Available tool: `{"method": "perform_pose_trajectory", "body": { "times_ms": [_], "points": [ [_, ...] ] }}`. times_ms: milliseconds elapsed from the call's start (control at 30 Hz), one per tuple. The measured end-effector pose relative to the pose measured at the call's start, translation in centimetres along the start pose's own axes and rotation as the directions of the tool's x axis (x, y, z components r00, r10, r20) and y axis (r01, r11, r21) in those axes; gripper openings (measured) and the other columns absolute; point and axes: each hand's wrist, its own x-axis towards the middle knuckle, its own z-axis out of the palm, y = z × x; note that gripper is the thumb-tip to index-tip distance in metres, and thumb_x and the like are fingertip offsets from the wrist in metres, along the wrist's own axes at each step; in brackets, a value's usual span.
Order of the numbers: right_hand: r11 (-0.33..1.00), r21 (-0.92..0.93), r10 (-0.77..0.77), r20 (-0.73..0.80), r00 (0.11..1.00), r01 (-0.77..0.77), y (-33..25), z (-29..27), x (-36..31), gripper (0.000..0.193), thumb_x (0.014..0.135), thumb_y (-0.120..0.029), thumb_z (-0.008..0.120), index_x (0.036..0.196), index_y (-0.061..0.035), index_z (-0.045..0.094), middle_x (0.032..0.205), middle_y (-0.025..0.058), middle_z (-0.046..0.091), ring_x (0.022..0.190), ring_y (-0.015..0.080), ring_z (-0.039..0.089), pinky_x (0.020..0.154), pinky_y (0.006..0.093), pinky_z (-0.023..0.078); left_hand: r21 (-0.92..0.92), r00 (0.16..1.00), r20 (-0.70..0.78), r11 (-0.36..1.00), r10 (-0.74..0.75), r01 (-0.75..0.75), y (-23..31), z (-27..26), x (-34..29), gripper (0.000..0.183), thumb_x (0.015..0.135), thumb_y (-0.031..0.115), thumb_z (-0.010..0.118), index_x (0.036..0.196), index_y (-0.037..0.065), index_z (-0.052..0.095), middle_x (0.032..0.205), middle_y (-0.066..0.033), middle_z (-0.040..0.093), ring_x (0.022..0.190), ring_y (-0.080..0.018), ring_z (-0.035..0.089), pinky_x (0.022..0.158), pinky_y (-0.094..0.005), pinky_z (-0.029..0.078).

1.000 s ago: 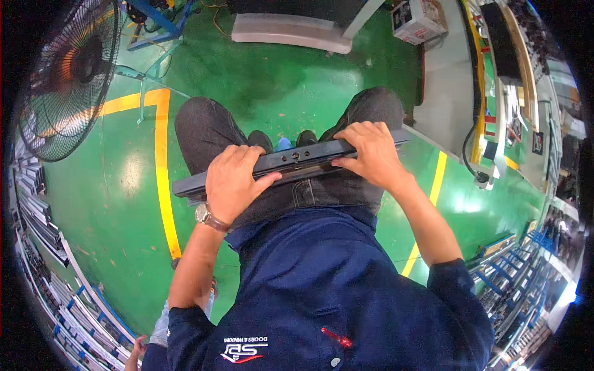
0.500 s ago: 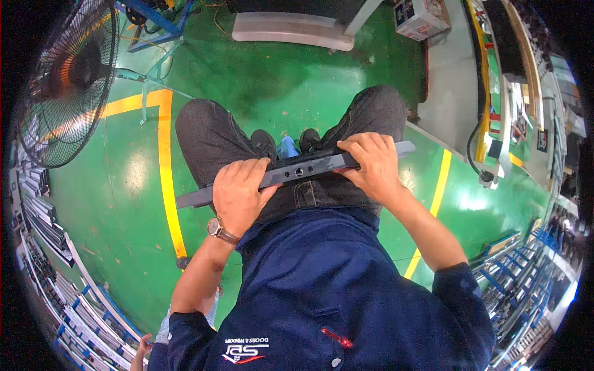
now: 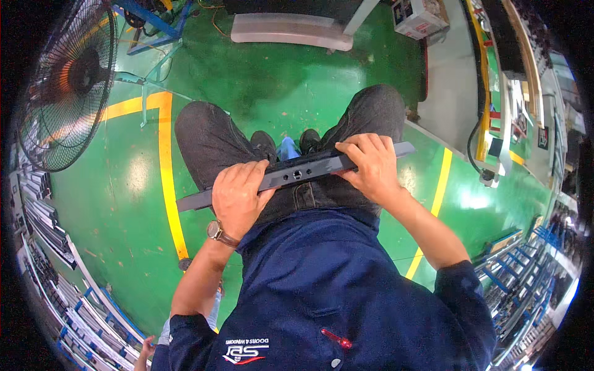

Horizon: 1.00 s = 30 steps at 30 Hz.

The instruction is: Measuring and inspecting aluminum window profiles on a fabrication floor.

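Note:
A long dark grey metal profile (image 3: pixel 279 179) lies crosswise above my lap, its right end a little farther from me than its left. Near its middle are a larger hole and two small round ones. My left hand (image 3: pixel 238 193) is wrapped round the left part, fingers over the far edge and thumb on the near side. My right hand (image 3: pixel 371 166) grips the right part in the same way. Both ends of the profile stick out past my hands. What lies under my palms is hidden.
A black-caged fan (image 3: pixel 71 77) stands at the left. Racks of long profiles line the lower left (image 3: pixel 80 297) and lower right (image 3: pixel 513 278). A carton (image 3: pixel 421 17) sits at the upper right by a grey-topped bench (image 3: pixel 448 80). Another person's hand (image 3: pixel 147 346) shows at the lower left.
The profile has tipped slightly, so a broader stretch of its upper face shows now. Both hands keep their grip in nearly the same place.

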Motion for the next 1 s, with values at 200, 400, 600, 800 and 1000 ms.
{"method": "perform_pose_trajectory", "body": {
  "times_ms": [200, 400, 600, 800, 1000],
  "points": [
    [1.0, 0.006, 0.004, 0.007, 1.0, -0.004, 0.0, -0.1, 0.0, 0.055, 0.069, -0.03, 0.095, 0.118, -0.0134, 0.077, 0.112, 0.0005, 0.074, 0.106, 0.026, 0.069, 0.092, 0.0443, 0.047, 0.001, 1.0, 0.006, 1.0, -0.014, 0.014, 0.1, 0.1, 0.0, 0.055, 0.076, 0.028, 0.094, 0.125, 0.01, 0.077, 0.115, -0.0101, 0.079, 0.108, -0.0327, 0.073, 0.096, -0.0473, 0.056],
    [1.0, 0.001, 0.006, 0.01, 1.0, -0.006, 0.0, 0.0, 0.0, 0.054, 0.07, -0.031, 0.094, 0.118, -0.0133, 0.077, 0.112, 0.0011, 0.074, 0.107, 0.026, 0.068, 0.093, 0.0445, 0.046, -0.005, 1.0, 0.006, 1.0, -0.005, 0.005, -0.1, 0.1, 0.0, 0.055, 0.076, 0.027, 0.094, 0.126, 0.01, 0.076, 0.116, -0.0102, 0.079, 0.107, -0.0328, 0.073, 0.095, -0.0476, 0.056],
    [1.0, 0.007, 0.007, -0.007, 1.0, -0.007, 0.0, 0.1, 0.0, 0.053, 0.07, -0.032, 0.094, 0.117, -0.0132, 0.077, 0.112, 0.0011, 0.073, 0.108, 0.0259, 0.068, 0.092, 0.044, 0.045, 0.01, 1.0, -0.008, 1.0, -0.002, 0.002, 0.0, 0.2, -0.1, 0.055, 0.076, 0.027, 0.094, 0.125, 0.01, 0.076, 0.116, -0.0102, 0.078, 0.107, -0.0328, 0.073, 0.095, -0.0473, 0.056],
    [0.999, -0.012, 0.04, 0.028, 0.999, -0.04, -0.3, -0.3, 0.3, 0.05, 0.071, -0.031, 0.094, 0.114, -0.0137, 0.076, 0.11, 0.0021, 0.071, 0.108, 0.0262, 0.067, 0.093, 0.0442, 0.045, 0.01, 1.0, -0.013, 1.0, 0.005, -0.005, 0.0, 0.3, -0.1, 0.056, 0.075, 0.026, 0.094, 0.126, 0.009, 0.076, 0.116, -0.0102, 0.078, 0.107, -0.0326, 0.073, 0.095, -0.047, 0.056],
    [0.994, -0.091, -0.026, 0.269, 0.963, 0.053, 0.0, -1.6, 2.2, 0.055, 0.074, -0.027, 0.094, 0.121, -0.0113, 0.07, 0.113, 0.0058, 0.07, 0.111, 0.0283, 0.067, 0.097, 0.0448, 0.046, 0.005, 1.0, -0.018, 1.0, 0.014, -0.014, 0.1, 0.1, -0.2, 0.057, 0.074, 0.024, 0.094, 0.127, 0.009, 0.076, 0.116, -0.0108, 0.079, 0.107, -0.0328, 0.073, 0.095, -0.0468, 0.057]
  ]
}}
